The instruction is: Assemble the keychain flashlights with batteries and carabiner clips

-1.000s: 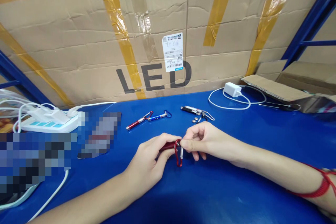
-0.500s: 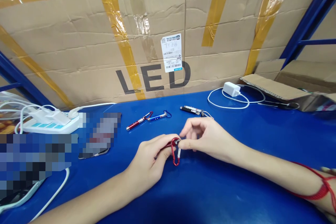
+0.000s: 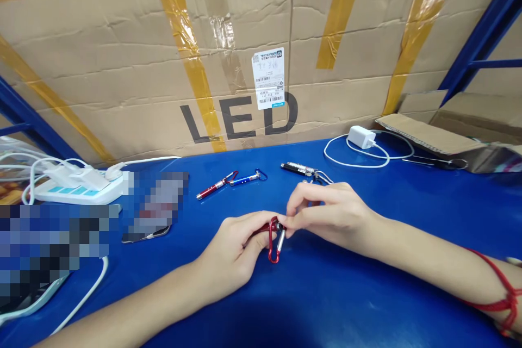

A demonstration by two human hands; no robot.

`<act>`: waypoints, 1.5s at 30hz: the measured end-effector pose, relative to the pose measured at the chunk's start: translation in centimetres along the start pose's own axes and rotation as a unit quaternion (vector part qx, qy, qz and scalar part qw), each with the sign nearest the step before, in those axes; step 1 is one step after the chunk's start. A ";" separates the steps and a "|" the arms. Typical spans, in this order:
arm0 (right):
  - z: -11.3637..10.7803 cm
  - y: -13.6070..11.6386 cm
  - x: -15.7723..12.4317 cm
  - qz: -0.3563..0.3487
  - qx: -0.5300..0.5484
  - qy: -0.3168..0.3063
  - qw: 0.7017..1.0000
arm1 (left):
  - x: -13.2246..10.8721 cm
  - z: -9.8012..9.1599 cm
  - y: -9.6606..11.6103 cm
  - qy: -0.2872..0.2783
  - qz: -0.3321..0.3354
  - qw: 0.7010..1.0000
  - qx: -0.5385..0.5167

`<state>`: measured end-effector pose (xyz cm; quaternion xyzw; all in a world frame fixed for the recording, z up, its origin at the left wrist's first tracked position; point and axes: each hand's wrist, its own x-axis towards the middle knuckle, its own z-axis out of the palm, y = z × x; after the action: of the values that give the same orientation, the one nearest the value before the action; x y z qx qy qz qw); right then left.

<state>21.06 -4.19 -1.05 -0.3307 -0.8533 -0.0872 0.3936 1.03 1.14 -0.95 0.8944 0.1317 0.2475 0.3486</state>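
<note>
My left hand [image 3: 232, 247] is closed around a red penlight with a carabiner; most of its barrel is hidden in the fingers. The red carabiner [image 3: 271, 244] hangs down from the penlight's end, its silver gate leaning out to the right. My right hand [image 3: 330, 215] pinches thumb and forefinger together at the dark metal end beside the carabiner. What lies between those fingertips is too small and covered to make out. Beyond the hands lie another red penlight [image 3: 212, 190] and a blue penlight [image 3: 243, 180], each with a clip.
A black penlight [image 3: 294, 169] and a silver one lie behind my right hand. A white charger [image 3: 361, 136] with its cable sits at the back right, near an open carton [image 3: 432, 136]. On the left are a power strip [image 3: 81, 193] and a phone [image 3: 159, 206].
The right fingers have drawn closer together and moved slightly down and right at the penlight's end. The carabiner's gate now leans further out. My left hand keeps its hold.
</note>
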 end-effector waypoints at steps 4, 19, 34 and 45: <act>0.1 -0.4 0.1 -0.026 -0.038 0.002 0.999 | -0.1 0.0 -0.3 -0.013 0.002 1.000 0.019; 0.2 -1.2 0.3 0.000 -0.038 -0.002 0.999 | -0.4 0.4 -0.3 0.008 0.011 0.996 0.088; 1.0 -2.0 1.0 0.276 0.172 0.025 0.945 | -0.4 0.7 -0.6 0.097 0.032 0.990 0.094; 0.5 -1.5 1.5 0.369 0.297 0.007 0.880 | -0.3 0.5 -0.2 0.088 -0.006 0.996 0.013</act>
<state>19.13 -4.36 -0.07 -0.4889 -0.6522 0.3198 0.4831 1.02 0.89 -1.54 0.8731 0.1701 0.3211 0.3251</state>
